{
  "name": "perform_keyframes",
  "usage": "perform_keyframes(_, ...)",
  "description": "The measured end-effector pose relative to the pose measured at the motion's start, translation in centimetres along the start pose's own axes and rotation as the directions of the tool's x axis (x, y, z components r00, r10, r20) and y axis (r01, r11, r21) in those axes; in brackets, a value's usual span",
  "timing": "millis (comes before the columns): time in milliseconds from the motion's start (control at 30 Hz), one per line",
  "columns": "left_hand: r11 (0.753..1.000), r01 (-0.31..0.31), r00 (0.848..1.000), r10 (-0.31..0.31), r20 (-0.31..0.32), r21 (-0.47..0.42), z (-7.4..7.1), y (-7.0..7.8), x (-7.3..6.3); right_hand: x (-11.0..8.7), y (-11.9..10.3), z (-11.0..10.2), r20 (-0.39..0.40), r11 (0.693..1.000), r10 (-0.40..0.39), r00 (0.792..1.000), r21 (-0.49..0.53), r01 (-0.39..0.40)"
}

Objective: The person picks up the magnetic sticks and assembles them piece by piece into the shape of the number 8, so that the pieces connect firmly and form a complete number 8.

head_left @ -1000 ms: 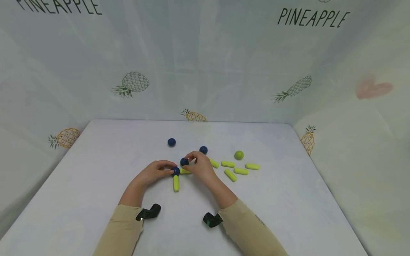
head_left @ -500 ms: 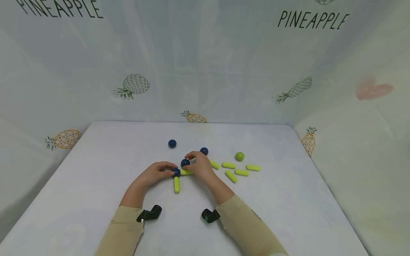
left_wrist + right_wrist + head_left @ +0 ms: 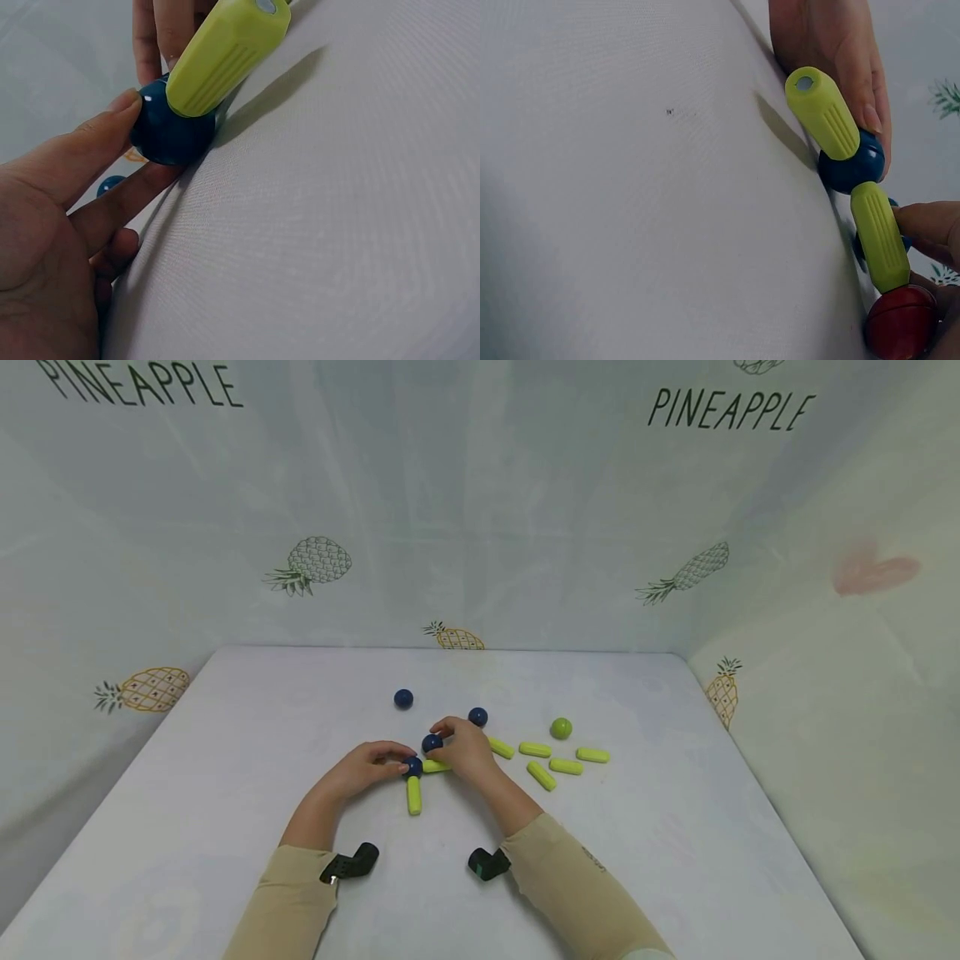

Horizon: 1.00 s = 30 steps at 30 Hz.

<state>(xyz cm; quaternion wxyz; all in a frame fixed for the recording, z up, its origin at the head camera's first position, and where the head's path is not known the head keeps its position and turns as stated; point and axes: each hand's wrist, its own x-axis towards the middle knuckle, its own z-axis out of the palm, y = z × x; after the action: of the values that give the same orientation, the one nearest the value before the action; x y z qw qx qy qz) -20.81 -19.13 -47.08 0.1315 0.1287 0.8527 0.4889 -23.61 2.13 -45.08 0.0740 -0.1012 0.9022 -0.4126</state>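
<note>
Between thumb and fingers, my left hand [image 3: 367, 766] pinches a dark blue ball [image 3: 171, 129]. One yellow-green rod [image 3: 414, 796] sticks out from this ball towards me, its free end showing a silver metal disc in the right wrist view. A second yellow-green rod [image 3: 880, 236] joins the same ball to a red ball [image 3: 901, 322], which my right hand hides in the head view. My right hand [image 3: 468, 750] curls over that second rod, with another blue ball [image 3: 432, 743] pinched between its thumb and fingers, just behind the joined pieces.
Two loose blue balls lie farther back, one blue ball [image 3: 403, 698] left and one blue ball [image 3: 477, 717] beyond my right hand. Several loose rods [image 3: 566, 766] and a green ball [image 3: 561, 727] lie on the white table [image 3: 675, 827] to the right.
My right hand has edged very slightly left with the blue ball at its fingertips. My left hand keeps the same hold on its ball.
</note>
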Motion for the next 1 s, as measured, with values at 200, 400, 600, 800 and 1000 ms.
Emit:
perform_keyframes(200,1.000,0.000,1.000,0.000,-0.005,0.009,0.3,-0.1,0.0,-0.1,0.3,0.1,-0.008,1.000,0.006,1.000,-0.001,-0.006)
perform_keyframes(400,1.000,-0.019,1.000,0.019,-0.010,0.013,0.4,-0.4,0.1,-0.3,0.1,-0.3,-0.013,1.000,0.021,1.000,0.011,-0.021)
perform_keyframes(600,0.999,-0.017,1.000,0.018,-0.010,0.027,0.4,-0.5,0.1,-0.8,-0.1,-0.9,-0.007,0.999,0.029,1.000,0.042,-0.029)
perform_keyframes(800,1.000,-0.004,1.000,0.005,-0.010,0.027,0.3,-0.3,0.1,-1.2,-0.1,-1.4,0.000,0.997,0.022,1.000,0.068,-0.022)
perform_keyframes(1000,1.000,-0.005,1.000,0.005,-0.002,0.028,0.2,-0.2,0.2,-1.8,-0.2,-1.7,0.000,0.997,0.022,1.000,0.075,-0.022)
